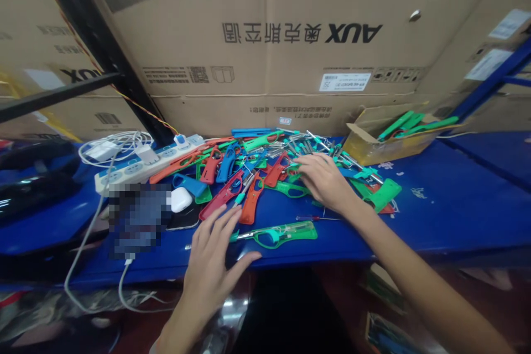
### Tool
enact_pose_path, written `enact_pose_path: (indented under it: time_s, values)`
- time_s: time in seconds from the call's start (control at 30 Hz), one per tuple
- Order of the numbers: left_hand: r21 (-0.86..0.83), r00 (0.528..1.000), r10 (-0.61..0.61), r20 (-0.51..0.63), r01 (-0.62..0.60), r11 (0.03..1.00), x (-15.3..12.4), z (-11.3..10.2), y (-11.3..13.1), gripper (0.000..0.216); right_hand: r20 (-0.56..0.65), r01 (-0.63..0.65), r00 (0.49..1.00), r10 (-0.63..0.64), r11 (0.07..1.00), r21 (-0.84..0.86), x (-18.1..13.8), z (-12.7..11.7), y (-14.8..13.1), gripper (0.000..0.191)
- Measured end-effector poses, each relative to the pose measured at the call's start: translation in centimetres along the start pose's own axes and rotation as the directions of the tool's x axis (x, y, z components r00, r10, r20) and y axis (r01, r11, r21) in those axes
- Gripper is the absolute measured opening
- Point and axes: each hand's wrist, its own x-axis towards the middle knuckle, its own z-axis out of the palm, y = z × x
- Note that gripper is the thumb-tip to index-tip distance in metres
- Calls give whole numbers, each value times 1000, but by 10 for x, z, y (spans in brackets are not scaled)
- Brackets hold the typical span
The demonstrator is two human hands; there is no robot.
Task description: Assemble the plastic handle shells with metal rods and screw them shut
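Note:
My left hand (pixel 213 254) has its fingers stretched out and its thumb apart, over the metal tube end of a green long-nosed lighter (pixel 296 232) at the table's front. That lighter lies flat, its see-through handle to the right. My right hand (pixel 321 180) reaches into the pile of lighter parts, fingers bent and pressed together; whatever its fingertips hold is hidden. Around it lie metal rods with teal pieces (pixel 301 146), an orange handle shell (pixel 252 199), a red handle shell (pixel 222 193) and a green handle shell (pixel 290 189). A thin screwdriver (pixel 317 218) rests just below the right hand.
A cardboard box (pixel 373 146) with green shells stands at the back right. To the left are a white power strip (pixel 145 166), cables, a blurred-out device (pixel 141 221) and a white earphone case (pixel 181 199). A large carton (pixel 265 55) rises behind the blue tabletop (pixel 348 240).

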Motion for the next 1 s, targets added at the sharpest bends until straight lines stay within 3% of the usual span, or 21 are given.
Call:
enact_pose_path:
  time_s: [0.1,0.17,0.23,0.33,0.4,0.5,0.6,0.73,0.87,1.0]
  values:
    - [-41,998,-55,-16,54,998,0,0,0,69,-188,-174,964,185,982,73,-5,-9,-20,32]
    - [-57,997,-79,-9,78,995,0,0,1,68,-210,-288,923,322,941,176,-9,-16,-36,37]
    - [-83,996,-89,-14,87,993,0,-1,2,64,-34,-384,909,415,867,317,-13,-21,-54,36]
    - [-177,993,-69,-92,52,983,-3,-3,3,53,348,-441,883,314,807,392,-17,-25,-84,31]
    - [-243,993,-36,-108,9,970,-6,-6,6,49,473,-431,851,228,817,383,-18,-25,-103,25]
    - [-325,998,49,-40,-59,944,-8,-11,10,43,542,-405,826,156,833,377,-18,-24,-122,17]
    - [-421,994,77,-80,-103,901,-7,-15,12,34,530,-385,839,126,826,413,-22,-26,-121,22]
    - [-486,988,12,-156,-88,869,1,-15,5,35,455,-342,880,138,848,404,-40,-26,-100,45]
    - [-475,987,-28,-160,-52,879,7,-8,2,32,310,-281,938,157,868,411,-66,-15,-88,31]
    - [-448,980,-136,-144,58,892,6,0,4,24,208,-236,963,168,901,365,-81,-5,-87,40]
